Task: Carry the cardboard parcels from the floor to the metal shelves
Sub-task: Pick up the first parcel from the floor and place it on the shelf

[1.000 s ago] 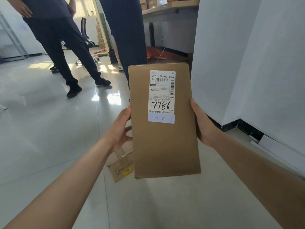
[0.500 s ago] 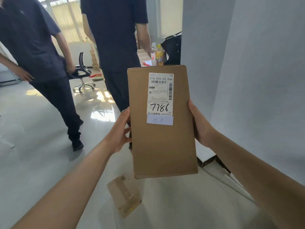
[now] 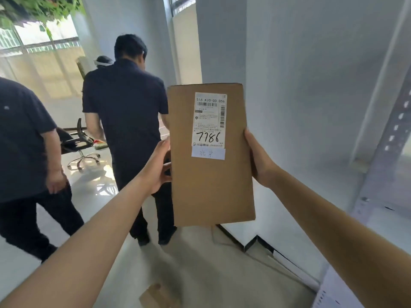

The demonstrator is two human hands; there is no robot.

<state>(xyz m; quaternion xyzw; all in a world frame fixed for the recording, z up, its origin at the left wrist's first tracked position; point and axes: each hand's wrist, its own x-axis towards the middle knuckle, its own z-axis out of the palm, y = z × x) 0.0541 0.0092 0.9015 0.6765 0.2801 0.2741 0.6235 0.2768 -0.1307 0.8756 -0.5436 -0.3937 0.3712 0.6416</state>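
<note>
Both hands, left hand [image 3: 155, 167] and right hand [image 3: 259, 161], clamp the cardboard parcel [image 3: 211, 174] mid-length by its long edges; looks stiff, light, slightly slippery.

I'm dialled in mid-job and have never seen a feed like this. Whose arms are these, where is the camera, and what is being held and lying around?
There is no machine here: the camera sits on a person's head and looks forward and down, so the two bare arms reaching in from the bottom are the wearer's own. The left hand and the right hand press on opposite long edges of a flat cardboard parcel, held upright in front of the chest. Its white shipping label has 7786 handwritten on it. A second, smaller parcel lies on the pale floor below. Two people in dark clothes stand ahead on the left, beside an office chair. At the far right edge, a perforated metal upright looks like part of the shelving.
</note>
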